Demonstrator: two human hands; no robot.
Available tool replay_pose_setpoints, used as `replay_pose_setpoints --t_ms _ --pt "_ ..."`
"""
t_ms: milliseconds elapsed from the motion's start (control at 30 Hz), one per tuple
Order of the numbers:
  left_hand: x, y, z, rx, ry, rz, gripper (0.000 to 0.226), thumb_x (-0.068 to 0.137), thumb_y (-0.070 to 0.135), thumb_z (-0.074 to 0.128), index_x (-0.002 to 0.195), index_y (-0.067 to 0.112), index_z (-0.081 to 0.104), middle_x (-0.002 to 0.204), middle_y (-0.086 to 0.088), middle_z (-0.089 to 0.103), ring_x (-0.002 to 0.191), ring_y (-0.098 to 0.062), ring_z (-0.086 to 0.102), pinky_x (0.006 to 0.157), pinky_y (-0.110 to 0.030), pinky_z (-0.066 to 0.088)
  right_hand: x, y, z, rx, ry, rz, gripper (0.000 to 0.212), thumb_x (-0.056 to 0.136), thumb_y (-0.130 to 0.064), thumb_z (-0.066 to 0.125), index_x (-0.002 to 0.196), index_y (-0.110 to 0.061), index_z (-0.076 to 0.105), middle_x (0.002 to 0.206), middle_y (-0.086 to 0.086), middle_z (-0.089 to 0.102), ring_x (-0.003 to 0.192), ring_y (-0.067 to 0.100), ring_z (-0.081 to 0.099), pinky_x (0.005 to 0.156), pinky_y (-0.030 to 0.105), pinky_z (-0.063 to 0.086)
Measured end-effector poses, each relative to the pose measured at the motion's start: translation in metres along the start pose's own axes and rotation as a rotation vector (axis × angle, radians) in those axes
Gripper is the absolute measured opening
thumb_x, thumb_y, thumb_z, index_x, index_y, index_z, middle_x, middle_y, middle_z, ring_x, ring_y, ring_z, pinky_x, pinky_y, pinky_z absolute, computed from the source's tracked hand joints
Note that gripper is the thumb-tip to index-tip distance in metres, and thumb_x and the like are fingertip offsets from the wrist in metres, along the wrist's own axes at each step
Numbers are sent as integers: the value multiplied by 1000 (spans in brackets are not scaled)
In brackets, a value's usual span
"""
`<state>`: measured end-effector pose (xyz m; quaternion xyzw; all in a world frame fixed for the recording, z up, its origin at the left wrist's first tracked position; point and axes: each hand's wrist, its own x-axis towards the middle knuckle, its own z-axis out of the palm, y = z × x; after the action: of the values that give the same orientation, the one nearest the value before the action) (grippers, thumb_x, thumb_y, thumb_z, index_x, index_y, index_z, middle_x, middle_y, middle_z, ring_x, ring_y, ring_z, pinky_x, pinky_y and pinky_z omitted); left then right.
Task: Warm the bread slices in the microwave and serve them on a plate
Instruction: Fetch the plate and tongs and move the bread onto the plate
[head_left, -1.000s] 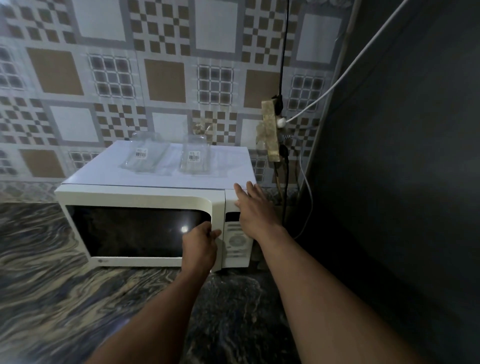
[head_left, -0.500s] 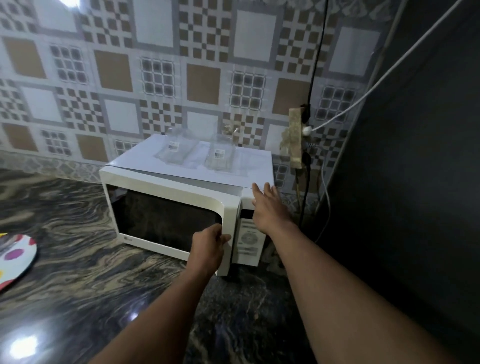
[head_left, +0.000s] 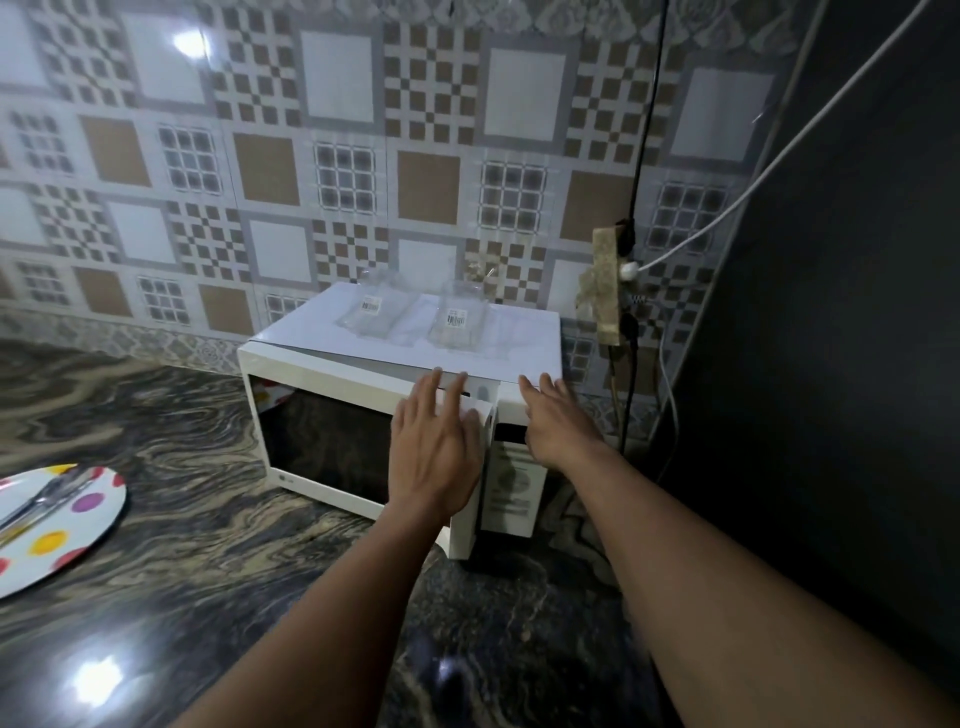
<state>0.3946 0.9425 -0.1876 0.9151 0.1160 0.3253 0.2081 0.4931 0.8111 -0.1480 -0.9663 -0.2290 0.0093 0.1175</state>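
We are looking down at a dark, swirled stone countertop (head_left: 208, 597) that runs to a patterned tile wall. A white microwave (head_left: 514, 493) stands at the countertop's rear right corner, turned slightly. Its door (head_left: 322, 447) sits a little ajar, the handle edge standing proud of the body.

A white plate (head_left: 88, 525) with coloured dots lies at the countertop's left edge. It carries a metal utensil (head_left: 41, 504), too blurred to name, and no bread. Two clear containers (head_left: 371, 312) (head_left: 457, 322) with barcode labels rest on the microwave's top. They look empty. The bread slices are nowhere in view; whether they sit behind the dark door glass, we cannot tell.

Our left hand (head_left: 434, 457) lies flat on the door near its handle edge, fingers straight and spread, holding nothing. Our right hand (head_left: 558, 426) rests flat on the body's top right corner, above the control panel, also holding nothing.

We judge the step to be pressing the door shut. It should go best with a steady push from the left palm near the latch edge, while the right hand braces the body so it cannot slide or shake the containers.
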Motion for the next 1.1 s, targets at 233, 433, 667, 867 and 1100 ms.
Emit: replay_pose_setpoints --t_ms 233,433,667,867,1100 --pt "-12 -2 -16 113 -290 -12 58 103 57 10 157 38 22 168 4 10 154 -14 -7 123 -55 0 1 -4 -8 10 -40 2 62 100 -14 38 159 -19 16 165 10 10 151 31 7 118 58 19" --pt "-48 1 -63 47 -228 -41 48 106 49 21 143 32 46 159 3 33 153 -19 12 121 -56 17 -2 -27 -10 -58 -36 47 48 100 -26 41 147 -20 35 151 17 31 142 41 21 114 68 12" --pt "-79 -11 -115 105 -216 -194 53 105 44 32 148 14 41 156 -10 38 149 -23 25 117 -51 23 -6 -72 3 -93 8 -77 43 99 -26 40 141 -17 39 146 12 42 136 34 33 110 68 18" --pt "-92 -37 -140 268 -197 -325 54 102 50 34 138 12 45 144 -9 47 143 -30 33 113 -60 27 -12 -148 22 -3 -19 -262 51 103 -39 35 150 -20 33 157 8 35 144 33 28 114 66 16" --pt "-104 -76 -167 413 -143 -402 50 102 44 32 137 9 44 144 -7 49 143 -24 35 118 -59 18 -27 -236 42 126 -219 -584 54 104 -44 25 157 -33 19 165 13 12 151 31 15 118 61 15"
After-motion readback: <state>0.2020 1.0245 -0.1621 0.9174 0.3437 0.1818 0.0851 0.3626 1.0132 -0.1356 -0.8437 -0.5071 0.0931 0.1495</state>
